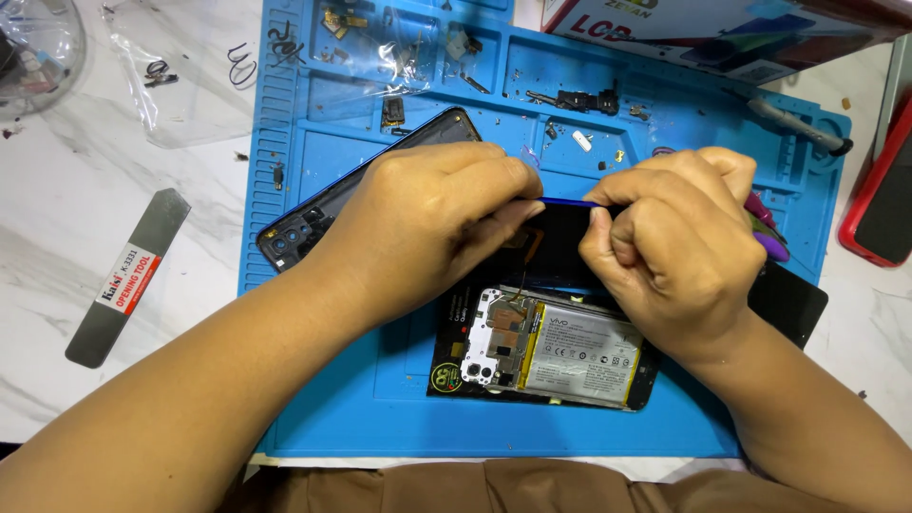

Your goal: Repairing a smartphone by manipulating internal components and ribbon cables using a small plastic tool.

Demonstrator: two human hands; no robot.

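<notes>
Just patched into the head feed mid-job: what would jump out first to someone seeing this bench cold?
The two hands meeting mid-frame: the left hand and right hand both grip a dark phone back cover with a blue edge, raised over the blue work mat. Just below them lies the opened phone, its battery and circuit board exposed. Off the mat at left, a flat metal opening tool lies on the white marble table.

A dark back cover (380, 180) is being gripped by the left hand (427, 223) and right hand (674, 242) above an opened phone (551, 347) on the blue mat (313, 123).
</notes>
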